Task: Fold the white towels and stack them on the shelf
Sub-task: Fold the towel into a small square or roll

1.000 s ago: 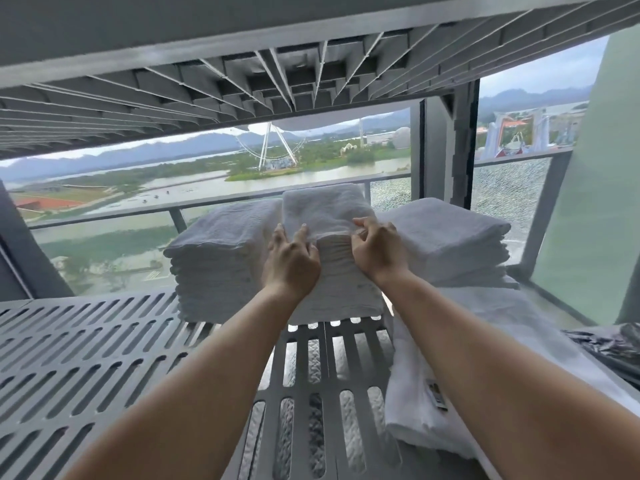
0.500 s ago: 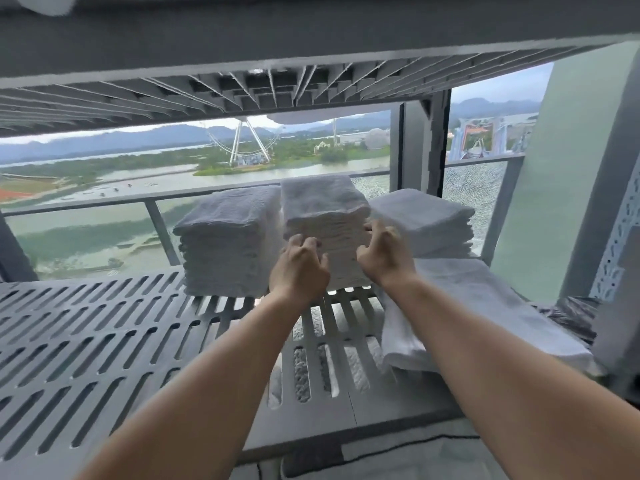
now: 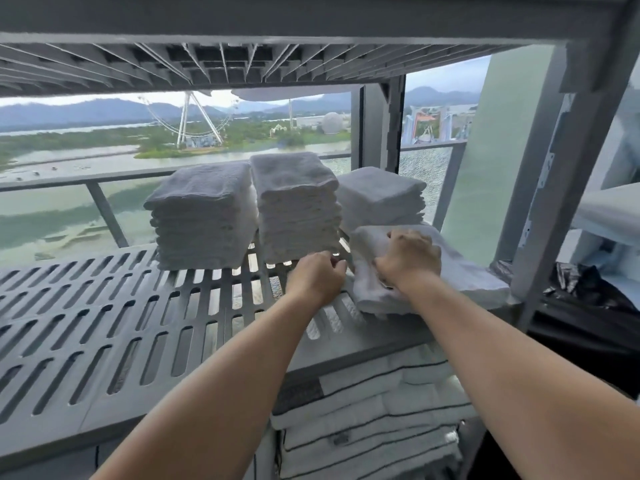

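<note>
Three stacks of folded white towels stand at the back of the grey slotted shelf (image 3: 104, 327): a left stack (image 3: 202, 216), a taller middle stack (image 3: 298, 206) and a lower right stack (image 3: 381, 195). A loose white towel (image 3: 464, 275) lies bunched on the shelf's right side, in front of the right stack. My right hand (image 3: 408, 261) is closed on its near-left part. My left hand (image 3: 317, 278) hovers just left of that towel, fingers curled with nothing visible in them, below the middle stack's front.
Another slotted shelf (image 3: 242, 64) hangs close overhead. A grey upright post (image 3: 554, 202) bounds the shelf on the right. More folded towels with dark stripes (image 3: 374, 410) fill the level below. Dark crumpled plastic (image 3: 588, 282) lies to the right. A window and railing are behind.
Both hands left the front of the middle stack and came back toward me. My right hand moved right and closed on the loose towel. The view pulled back and tilted down.
</note>
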Motion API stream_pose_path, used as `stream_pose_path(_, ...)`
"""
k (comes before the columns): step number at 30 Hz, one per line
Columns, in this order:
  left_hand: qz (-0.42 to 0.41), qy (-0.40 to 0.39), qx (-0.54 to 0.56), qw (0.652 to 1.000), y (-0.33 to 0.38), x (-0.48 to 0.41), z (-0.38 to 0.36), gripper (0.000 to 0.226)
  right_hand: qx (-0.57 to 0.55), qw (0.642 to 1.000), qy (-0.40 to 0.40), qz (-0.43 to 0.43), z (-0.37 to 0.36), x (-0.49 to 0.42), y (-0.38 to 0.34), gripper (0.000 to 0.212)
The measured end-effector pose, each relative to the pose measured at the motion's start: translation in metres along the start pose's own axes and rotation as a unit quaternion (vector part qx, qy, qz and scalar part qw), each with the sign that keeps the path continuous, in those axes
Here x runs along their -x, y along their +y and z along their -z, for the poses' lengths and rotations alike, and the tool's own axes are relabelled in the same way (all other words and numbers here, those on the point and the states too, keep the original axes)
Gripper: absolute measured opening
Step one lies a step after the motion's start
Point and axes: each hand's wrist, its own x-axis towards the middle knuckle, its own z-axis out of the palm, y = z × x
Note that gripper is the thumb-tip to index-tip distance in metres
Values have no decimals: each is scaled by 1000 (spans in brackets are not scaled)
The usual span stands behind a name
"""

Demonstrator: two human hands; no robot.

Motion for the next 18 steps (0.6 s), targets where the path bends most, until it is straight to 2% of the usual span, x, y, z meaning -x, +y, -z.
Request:
stream_pose_path(3,37,-78,-12,996,13,1,-11,50,-12,999,-50,-16,4,6,20,61)
stream_pose_path(6,46,-98,3,994,28,4,-25,51,-31,998,-56,4,8,9,35,50)
stream_pose_path(9,57,-73,39,995,40,10,-34,39,-49,998,-39,32,10,10,47,35)
stream_pose_path(13,66,-30,57,996,54,18,-39,22,-113,993,14,40,8,13,56,30)
stream_pose_path(18,87,63,118,987,60,32,-37,21,-205,973,78,69,7,14,48,28)
